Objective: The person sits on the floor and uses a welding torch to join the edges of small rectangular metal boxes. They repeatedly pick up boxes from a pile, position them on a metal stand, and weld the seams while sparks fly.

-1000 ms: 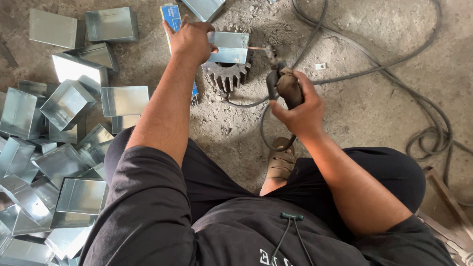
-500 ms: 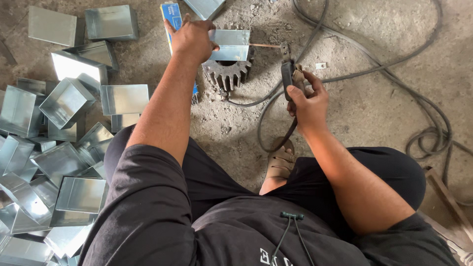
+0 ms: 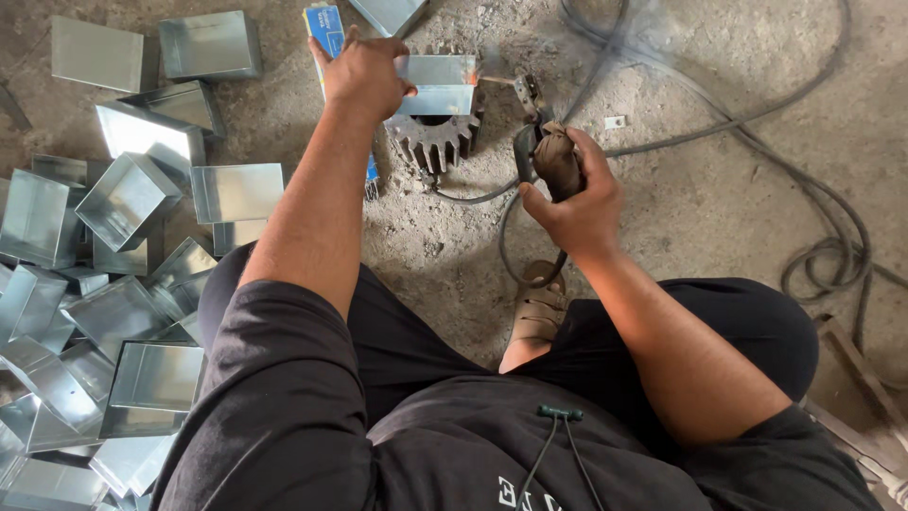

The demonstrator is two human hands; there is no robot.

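1. The sheet-metal box [image 3: 437, 83] lies on top of a large toothed gear [image 3: 433, 142] on the concrete floor [image 3: 719, 189], at the upper middle of the view. It sits between the two hands: touching the left hand on its left end, with the tool tip just beside its right end.
2. Left arm reaches straight forward from the shoulder, forearm bare and extended, wrist over the box's left end.
3. Left hand [image 3: 364, 76] is curled, fingers closed over the left end of the box and pressing it onto the gear; thumb side toward the box top.
4. Right arm is bent at the elbow, forearm angled up and inward toward the gear.
5. Right hand [image 3: 572, 203] is wrapped in a full fist around the handle of a welding electrode holder [image 3: 541, 151]; no open gap between fingers visible. The holder's clamp points up toward the box's right end. Whether the rod touches the metal, cannot tell.
6. A dark cable [image 3: 757, 142] runs from the holder and loops over the floor to the right.
7. Left of the person: a heap of similar metal boxes [image 3: 123, 274]. A blue packet [image 3: 327, 26] lies just beyond the left hand.
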